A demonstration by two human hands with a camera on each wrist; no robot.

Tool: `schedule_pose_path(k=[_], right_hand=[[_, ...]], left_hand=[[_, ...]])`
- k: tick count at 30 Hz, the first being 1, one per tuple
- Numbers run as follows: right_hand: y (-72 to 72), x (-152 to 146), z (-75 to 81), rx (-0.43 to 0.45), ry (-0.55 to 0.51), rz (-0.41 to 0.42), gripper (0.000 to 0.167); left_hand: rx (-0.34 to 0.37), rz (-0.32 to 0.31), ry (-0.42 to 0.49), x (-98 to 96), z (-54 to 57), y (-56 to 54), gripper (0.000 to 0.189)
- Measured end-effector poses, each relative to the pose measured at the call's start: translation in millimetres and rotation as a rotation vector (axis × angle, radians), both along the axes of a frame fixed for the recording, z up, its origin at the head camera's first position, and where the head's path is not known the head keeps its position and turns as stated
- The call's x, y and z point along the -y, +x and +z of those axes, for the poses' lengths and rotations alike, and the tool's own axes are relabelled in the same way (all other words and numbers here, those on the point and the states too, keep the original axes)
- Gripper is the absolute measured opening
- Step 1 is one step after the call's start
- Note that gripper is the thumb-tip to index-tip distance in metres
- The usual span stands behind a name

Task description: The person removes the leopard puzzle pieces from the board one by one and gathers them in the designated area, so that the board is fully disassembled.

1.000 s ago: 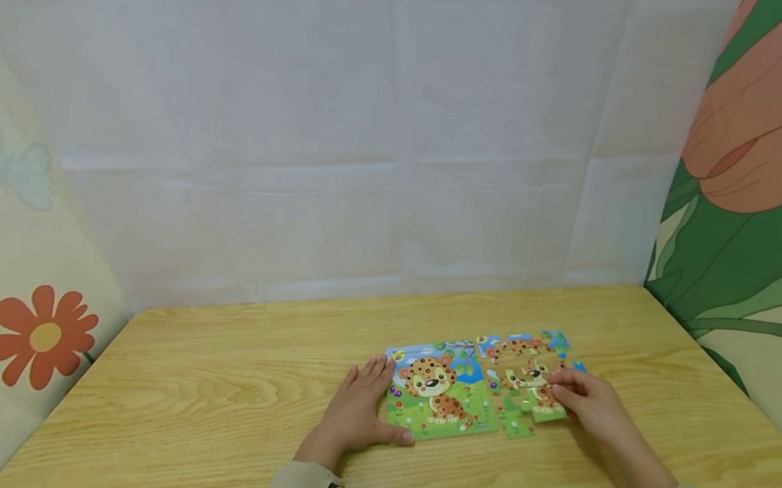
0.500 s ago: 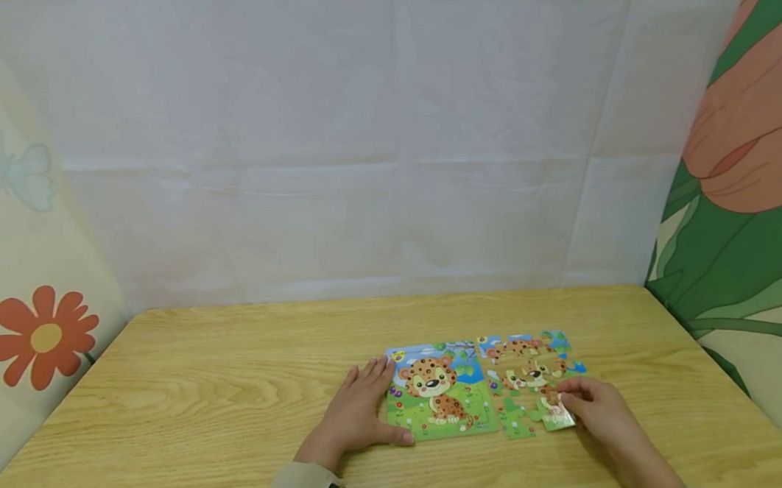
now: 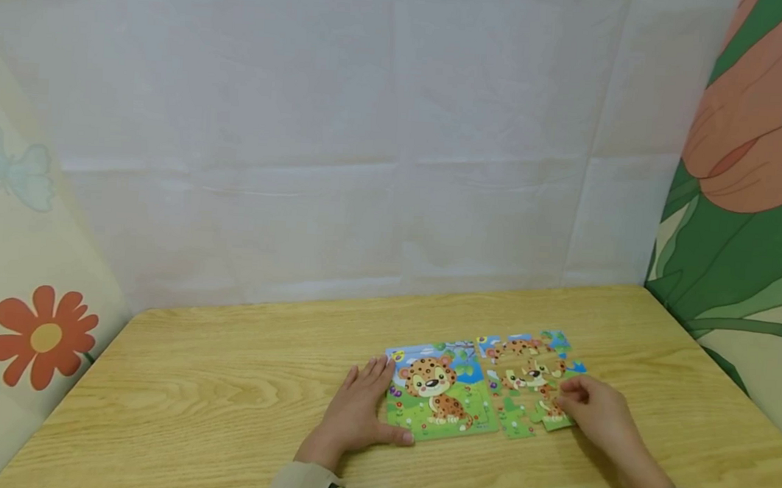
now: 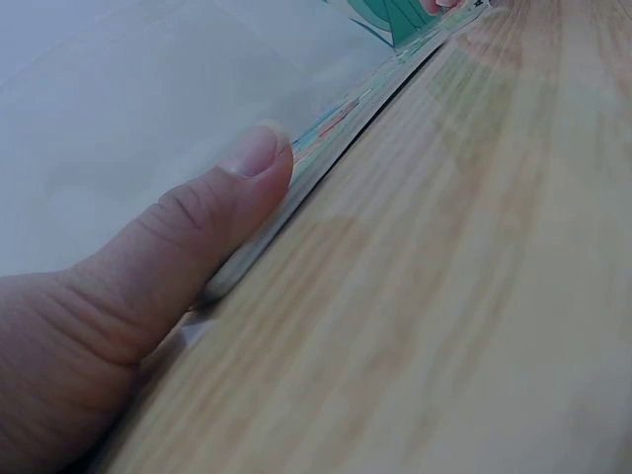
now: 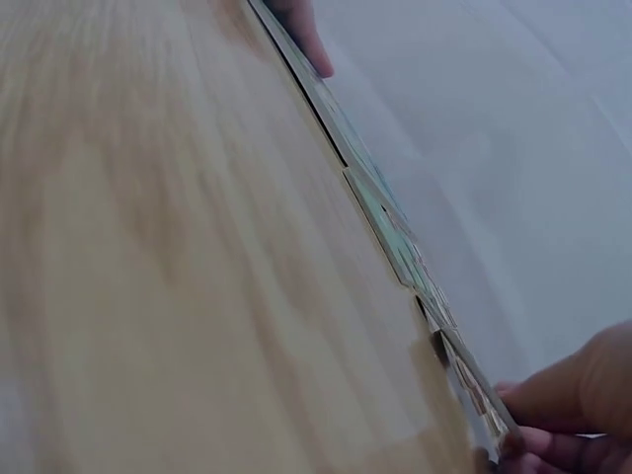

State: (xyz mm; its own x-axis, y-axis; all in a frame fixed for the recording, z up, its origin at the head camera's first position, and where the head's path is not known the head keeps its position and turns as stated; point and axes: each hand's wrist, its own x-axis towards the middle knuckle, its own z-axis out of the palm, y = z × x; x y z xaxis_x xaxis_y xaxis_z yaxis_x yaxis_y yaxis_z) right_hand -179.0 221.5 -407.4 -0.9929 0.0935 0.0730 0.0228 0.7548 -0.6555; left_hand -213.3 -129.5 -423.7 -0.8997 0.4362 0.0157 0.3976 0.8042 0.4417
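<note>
A leopard picture board (image 3: 446, 390) lies flat on the table in the head view. My left hand (image 3: 356, 408) rests at its left side, fingers extended along the edge and thumb on the near corner. The left wrist view shows that thumb (image 4: 232, 188) against the board's edge. To the right of the board, several jigsaw pieces (image 3: 514, 420) form a partly spaced leopard picture. My right hand (image 3: 601, 417) pinches a jigsaw piece (image 3: 559, 424) with green grass at the lower right. In the right wrist view, thumb and fingers hold its edge, which sits slightly raised and tilted.
The wooden table (image 3: 224, 390) extends to the left and in front of the board. A white cloth (image 3: 304, 136) hangs behind it. Painted panels with a red flower (image 3: 44, 336) and a large pink tulip (image 3: 755, 130) flank the table.
My right hand has shifted slightly right and toward me with the jigsaw piece, away from the neighbouring pieces. A glare on the piece half a second ago is gone. My left hand stays still.
</note>
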Motion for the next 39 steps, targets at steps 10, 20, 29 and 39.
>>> schedule_pose_path(k=[10, 20, 29, 39], right_hand=[[0.4, 1.5, -1.6, -0.017, 0.053, 0.008, 0.018], [-2.8, -1.7, 6.9, 0.01, -0.009, 0.001, 0.024], [-6.7, 5.0, 15.2, -0.067, -0.078, 0.038, 0.024], [-13.0, 21.0, 20.1, -0.092, -0.196, 0.103, 0.022]], left_hand=[[-0.014, 0.005, -0.01, -0.2, -0.6, -0.2, 0.12], [-0.005, 0.004, -0.017, -0.3, 1.1, -0.2, 0.12], [0.001, 0.003, -0.013, -0.2, -0.3, -1.4, 0.12], [-0.008, 0.0, 0.003, 0.3, -0.5, -0.5, 0.12]])
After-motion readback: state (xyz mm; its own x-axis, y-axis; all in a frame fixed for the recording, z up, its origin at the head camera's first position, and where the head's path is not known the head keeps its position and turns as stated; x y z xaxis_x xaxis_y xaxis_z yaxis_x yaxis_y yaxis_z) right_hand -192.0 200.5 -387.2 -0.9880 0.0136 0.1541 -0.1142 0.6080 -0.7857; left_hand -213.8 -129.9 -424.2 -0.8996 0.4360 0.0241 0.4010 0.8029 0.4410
